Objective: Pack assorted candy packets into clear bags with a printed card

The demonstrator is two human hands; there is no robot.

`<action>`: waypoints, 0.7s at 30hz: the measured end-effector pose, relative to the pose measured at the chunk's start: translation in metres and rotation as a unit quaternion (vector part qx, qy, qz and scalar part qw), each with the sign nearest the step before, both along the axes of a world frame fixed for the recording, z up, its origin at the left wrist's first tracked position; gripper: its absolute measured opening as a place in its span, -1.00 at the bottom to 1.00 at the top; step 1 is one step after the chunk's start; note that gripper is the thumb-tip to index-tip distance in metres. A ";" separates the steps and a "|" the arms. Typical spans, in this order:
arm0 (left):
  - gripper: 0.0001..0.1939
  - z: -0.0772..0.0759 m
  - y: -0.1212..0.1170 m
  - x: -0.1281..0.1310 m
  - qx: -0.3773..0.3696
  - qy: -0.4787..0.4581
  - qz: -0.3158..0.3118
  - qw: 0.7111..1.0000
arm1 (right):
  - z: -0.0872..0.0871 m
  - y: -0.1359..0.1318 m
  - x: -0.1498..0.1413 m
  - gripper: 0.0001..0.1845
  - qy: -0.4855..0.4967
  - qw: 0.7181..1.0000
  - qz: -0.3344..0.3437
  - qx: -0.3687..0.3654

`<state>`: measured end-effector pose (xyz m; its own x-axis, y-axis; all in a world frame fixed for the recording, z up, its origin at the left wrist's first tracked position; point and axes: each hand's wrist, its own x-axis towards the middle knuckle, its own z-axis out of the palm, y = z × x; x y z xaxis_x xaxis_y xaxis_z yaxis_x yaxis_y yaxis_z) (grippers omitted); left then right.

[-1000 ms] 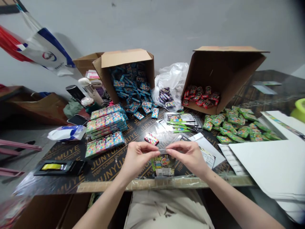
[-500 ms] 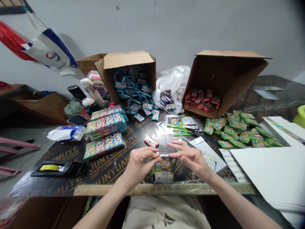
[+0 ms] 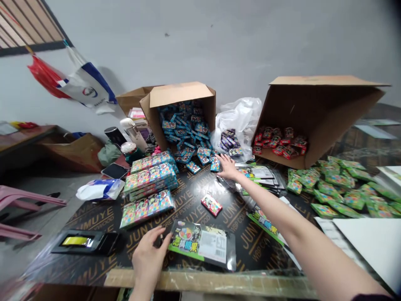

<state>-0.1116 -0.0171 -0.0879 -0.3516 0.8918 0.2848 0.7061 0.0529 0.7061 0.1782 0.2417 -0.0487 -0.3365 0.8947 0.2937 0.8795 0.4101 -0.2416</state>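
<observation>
A printed clear plastic bag (image 3: 200, 244) with a green edge and a white label lies flat near the table's front edge. At its left end is my left hand (image 3: 150, 253), with thumb and fingers apart and the thumb by the bag's edge. My right hand (image 3: 228, 168) reaches far forward, fingers spread and holding nothing. Its fingertips are beside a small blue candy packet (image 3: 215, 164), just in front of a white plastic bag (image 3: 239, 110) of purple packets (image 3: 230, 141). A red packet (image 3: 211, 205) lies alone between my hands.
A carton (image 3: 181, 90) spills blue packets; another (image 3: 332, 113) holds red ones. Stacked candy packs (image 3: 147, 207) stand left, near a black tape dispenser (image 3: 84, 242). Green packets (image 3: 341, 184) are heaped right. More printed bags (image 3: 260, 173) lie under and behind my right forearm.
The printed bag, previously upright between both hands, now lies flat. My right hand has left it and stretched forward; my left hand has shifted to the left. The view has shifted as well.
</observation>
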 end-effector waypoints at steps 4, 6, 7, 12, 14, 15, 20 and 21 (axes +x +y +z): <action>-0.38 0.019 0.005 0.038 -0.042 0.123 -0.320 0.938 | 0.007 0.008 -0.008 -0.15 0.016 1.000 0.015 0.001; -0.14 0.024 0.014 0.062 -0.077 0.154 -0.433 0.885 | 0.013 -0.006 -0.009 -0.17 0.028 0.999 0.023 0.006; -0.07 0.023 0.018 0.073 -0.088 0.165 -0.458 0.869 | 0.017 -0.019 -0.009 -0.16 0.042 0.998 0.036 0.011; -0.03 0.012 0.027 0.092 -0.073 0.173 -0.437 0.880 | 0.031 -0.124 0.010 -0.13 0.146 0.979 0.143 0.025; -0.02 0.011 0.029 0.088 -0.055 0.158 -0.401 0.901 | 0.033 -0.165 0.020 -0.12 0.146 0.979 0.141 0.005; -0.01 0.012 0.029 0.086 -0.049 0.149 -0.383 0.910 | 0.033 -0.181 0.025 -0.13 0.140 0.981 0.136 -0.003; 0.03 0.027 0.029 0.084 -0.020 0.105 -0.340 0.934 | 0.028 -0.221 0.033 -0.16 0.148 0.976 0.152 -0.039; 0.05 0.029 0.028 0.085 -0.016 0.099 -0.341 0.935 | 0.027 -0.223 0.033 -0.16 0.159 0.972 0.166 -0.050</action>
<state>-0.0262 0.0112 -0.0586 0.3590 0.8980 0.2543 0.6991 -0.4392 0.5642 0.2111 0.0183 -0.0220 -0.5179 0.7815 0.3479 0.5767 0.6194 -0.5327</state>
